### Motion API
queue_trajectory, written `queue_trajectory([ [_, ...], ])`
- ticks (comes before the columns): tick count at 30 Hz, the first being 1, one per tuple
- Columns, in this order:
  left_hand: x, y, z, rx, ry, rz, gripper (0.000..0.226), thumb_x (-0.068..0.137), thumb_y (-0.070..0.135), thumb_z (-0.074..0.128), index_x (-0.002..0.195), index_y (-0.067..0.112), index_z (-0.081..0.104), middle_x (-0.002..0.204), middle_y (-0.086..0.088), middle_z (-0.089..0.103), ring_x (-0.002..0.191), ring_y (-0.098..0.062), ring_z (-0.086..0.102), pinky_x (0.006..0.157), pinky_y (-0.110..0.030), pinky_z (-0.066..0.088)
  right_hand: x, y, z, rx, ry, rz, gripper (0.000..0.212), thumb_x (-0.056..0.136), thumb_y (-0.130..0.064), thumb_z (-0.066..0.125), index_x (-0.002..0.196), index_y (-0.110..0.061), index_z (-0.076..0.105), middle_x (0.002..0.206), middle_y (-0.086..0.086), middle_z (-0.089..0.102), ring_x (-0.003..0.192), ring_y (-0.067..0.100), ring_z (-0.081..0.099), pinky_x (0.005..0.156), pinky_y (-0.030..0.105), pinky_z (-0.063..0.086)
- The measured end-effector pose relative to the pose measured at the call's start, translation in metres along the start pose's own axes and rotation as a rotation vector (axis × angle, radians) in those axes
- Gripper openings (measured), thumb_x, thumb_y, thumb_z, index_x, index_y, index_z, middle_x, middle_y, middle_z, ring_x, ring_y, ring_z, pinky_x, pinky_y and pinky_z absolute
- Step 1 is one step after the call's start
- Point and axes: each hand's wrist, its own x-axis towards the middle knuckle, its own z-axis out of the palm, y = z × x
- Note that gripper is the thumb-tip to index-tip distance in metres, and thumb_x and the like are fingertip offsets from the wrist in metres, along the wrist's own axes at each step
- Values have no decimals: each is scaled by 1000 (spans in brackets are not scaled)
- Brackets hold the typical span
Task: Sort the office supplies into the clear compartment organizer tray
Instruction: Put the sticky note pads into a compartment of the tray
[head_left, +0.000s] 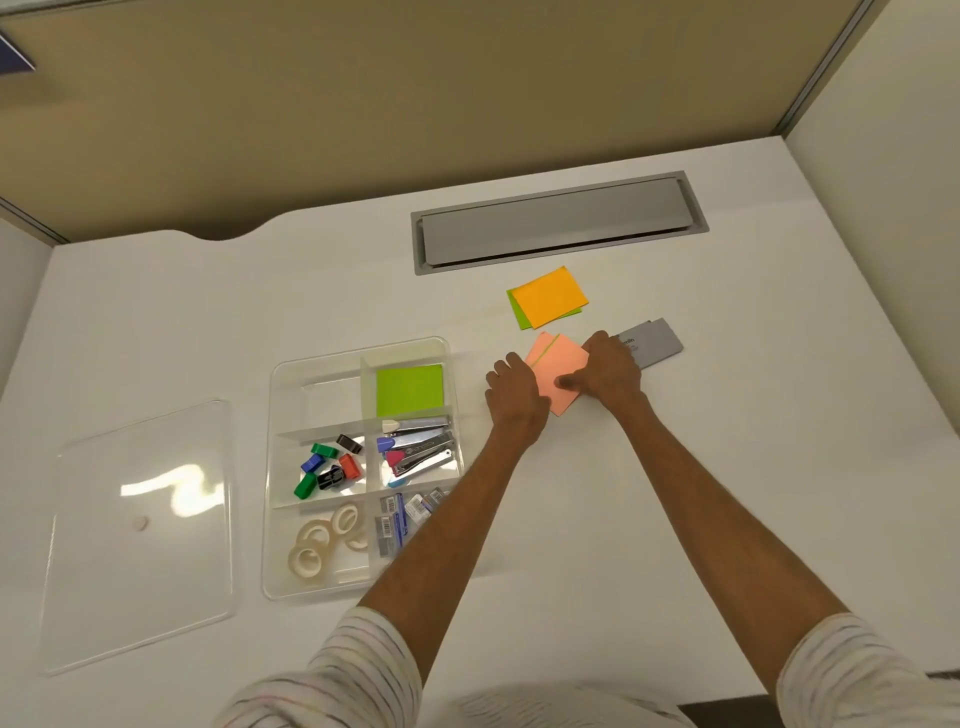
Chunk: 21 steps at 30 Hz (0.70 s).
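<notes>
Pinching fingers: the left hand (514, 387) curls against the near-left edge of the pink notes (558, 374); the right hand (610, 370) grips the far-right edge, thumb lying on top.
Pink notes: on the table (727, 426), just right of the organizer tray (327, 400); sheets are skewed, with a green sliver showing between them.
Doing it well: probably squeeze both edges inward to square the stack, then lift it flat.
Target slot: likely the far-right compartment, where green notes (409, 389) already lie.
Waiting: orange notes (553, 300) lie farther off; grey cards (660, 343) are partly hidden behind the right hand.
</notes>
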Motion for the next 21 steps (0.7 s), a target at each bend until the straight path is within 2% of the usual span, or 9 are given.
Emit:
queue_trajectory([
  [5,1,-5,3,73,101,49,37,88,13,59,123,8,49,125,-14,46,119,-31,43,87,-40,45,-1,11,-3,59,68,-7,55,73,-40,80,113,-14,54,115,9,66,107,28,61,88,39,48],
  [8,3,-5,8,-20,109,85,37,92,11,53,129,11,51,129,-12,45,122,-29,41,91,-41,43,0,21,-4,198,91,-11,45,71,-32,82,104,-15,59,111,8,69,103,27,63,82,36,48],
  [11,3,-8,13,-84,103,109,36,98,14,48,134,11,49,132,-13,45,126,-29,39,95,-43,42,4,33,-5,344,53,0,41,71,-28,83,102,-11,63,113,8,69,103,26,64,83,34,47],
  [14,2,-9,15,-75,104,122,37,99,14,46,136,11,49,131,-13,45,126,-31,37,94,-44,42,5,42,-10,585,-57,23,35,71,-17,84,97,-7,63,111,16,69,102,30,66,91,41,53],
  [15,3,-9,14,-86,108,122,35,99,15,46,133,11,52,130,-13,46,126,-30,37,94,-44,43,4,44,-13,671,-96,25,33,71,-12,84,96,-6,62,110,18,69,98,29,66,87,39,56],
  [16,4,-10,13,-116,110,122,32,99,17,46,129,11,55,128,-13,48,125,-30,37,94,-44,43,4,46,-17,738,-120,25,32,72,-8,83,96,-7,61,108,18,69,91,25,66,77,30,57],
  [18,7,-10,9,-232,101,121,26,99,21,48,119,10,61,122,-14,52,122,-29,39,93,-42,43,2,46,-25,826,-134,36,31,74,-8,81,98,-11,61,99,10,68,76,12,62,57,17,49],
  [19,8,-10,7,-313,85,118,24,99,22,49,114,8,63,118,-15,56,118,-29,43,91,-40,44,2,46,-28,859,-137,47,31,75,-9,80,99,-13,61,97,7,66,73,9,60,54,19,45],
  [21,9,-8,0,-565,4,74,24,98,19,54,109,2,65,110,-17,66,108,-30,58,85,-33,47,4,46,-30,923,-140,59,32,77,-10,79,104,-13,61,97,8,65,76,15,59,58,24,40],
])
